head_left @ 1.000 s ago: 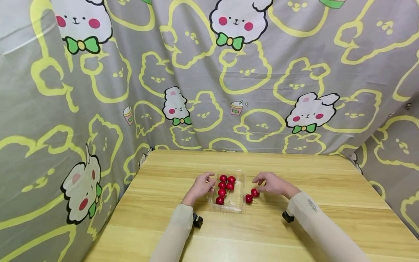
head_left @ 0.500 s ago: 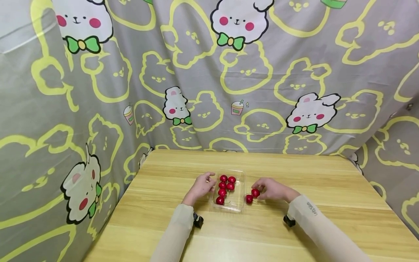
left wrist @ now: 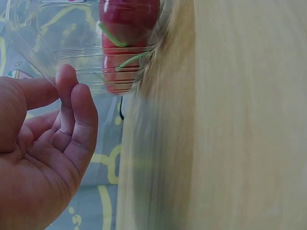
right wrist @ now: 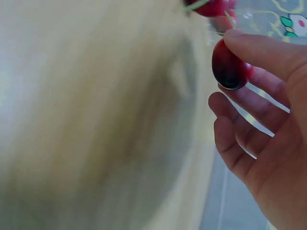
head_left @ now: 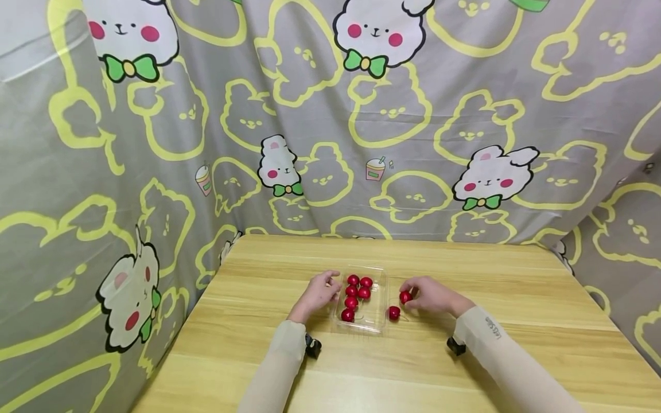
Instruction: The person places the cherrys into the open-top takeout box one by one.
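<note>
My right hand [head_left: 431,295] pinches a dark red cherry [right wrist: 230,66] between thumb and fingers, with the other fingers loosely bent below. In the head view this cherry [head_left: 405,296] is just right of a clear plastic box [head_left: 376,304]. A second cherry [head_left: 395,312] lies on the table beside the box, its thin stem showing. Several cherries [head_left: 352,291] lie inside the box along its left side. My left hand [head_left: 319,292] is at the box's left edge. In the left wrist view, its thumb and fingertips [left wrist: 67,75] pinch the edge of the box.
The wooden table [head_left: 413,373] reaches back to a grey curtain [head_left: 320,115] printed with cartoon animals, which also hangs on the left and right. A black wrist device [head_left: 312,346] sits on the left wrist and another black device [head_left: 455,346] on the right.
My right hand has come down to the farther loose cherry, grasped it and shifted it slightly away from the other one. The left hand and the box have stayed in place.
</note>
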Available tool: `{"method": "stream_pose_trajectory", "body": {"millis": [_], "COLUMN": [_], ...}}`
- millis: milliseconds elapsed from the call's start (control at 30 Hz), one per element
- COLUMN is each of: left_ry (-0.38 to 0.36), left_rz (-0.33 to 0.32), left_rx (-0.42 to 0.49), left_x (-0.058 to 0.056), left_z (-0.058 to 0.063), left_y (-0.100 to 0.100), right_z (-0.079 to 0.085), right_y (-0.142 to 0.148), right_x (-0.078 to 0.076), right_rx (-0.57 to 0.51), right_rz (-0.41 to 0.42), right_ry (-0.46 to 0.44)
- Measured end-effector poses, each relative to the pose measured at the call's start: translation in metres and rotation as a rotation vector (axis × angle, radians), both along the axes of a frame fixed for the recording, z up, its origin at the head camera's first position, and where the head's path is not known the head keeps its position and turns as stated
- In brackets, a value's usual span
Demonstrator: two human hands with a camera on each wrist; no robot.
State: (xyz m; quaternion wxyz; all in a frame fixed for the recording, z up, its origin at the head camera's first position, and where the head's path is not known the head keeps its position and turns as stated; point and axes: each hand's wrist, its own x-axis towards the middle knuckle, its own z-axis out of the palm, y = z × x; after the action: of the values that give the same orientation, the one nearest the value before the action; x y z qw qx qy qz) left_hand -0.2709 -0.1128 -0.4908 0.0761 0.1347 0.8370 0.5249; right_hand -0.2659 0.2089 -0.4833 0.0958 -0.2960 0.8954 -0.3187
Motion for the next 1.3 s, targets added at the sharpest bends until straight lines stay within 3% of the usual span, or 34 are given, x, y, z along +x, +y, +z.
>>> {"method": "stream_pose_trajectory", "body": {"millis": [233, 433, 633, 867, 1033, 1300], "left_ry": [-0.007, -0.008, -0.007, -0.005, 0.002, -0.01], "left_rz": [-0.001, 0.003, -0.003, 0.001, 0.005, 0.007], "left_rx": [0.008, 0.007, -0.006, 0.001, -0.009, -0.022], "left_x": [0.0, 0.0, 0.001, 0.002, 0.001, -0.002], "left_z": [0.002, 0.003, 0.003, 0.004, 0.003, 0.0], "left_y": [0.0, 0.0, -0.001, 0.0, 0.001, 0.001], "right_z": [0.023, 0.035, 0.039, 0.043, 0.042, 0.034], "right_y": [0.001, -0.001, -0.001, -0.008, -0.025, -0.059], "right_x": [-0.003, -0.002, -0.001, 0.001, 0.0, -0.004], "right_rx": [-0.049, -0.072, -0.065, -0.136, -0.152, -0.091], "right_rz": [-0.019, 0.017, 0.032, 0.024, 0.022, 0.067], "right_ry": [0.08, 0.077, 0.098, 0.104, 0.132, 0.142]}}
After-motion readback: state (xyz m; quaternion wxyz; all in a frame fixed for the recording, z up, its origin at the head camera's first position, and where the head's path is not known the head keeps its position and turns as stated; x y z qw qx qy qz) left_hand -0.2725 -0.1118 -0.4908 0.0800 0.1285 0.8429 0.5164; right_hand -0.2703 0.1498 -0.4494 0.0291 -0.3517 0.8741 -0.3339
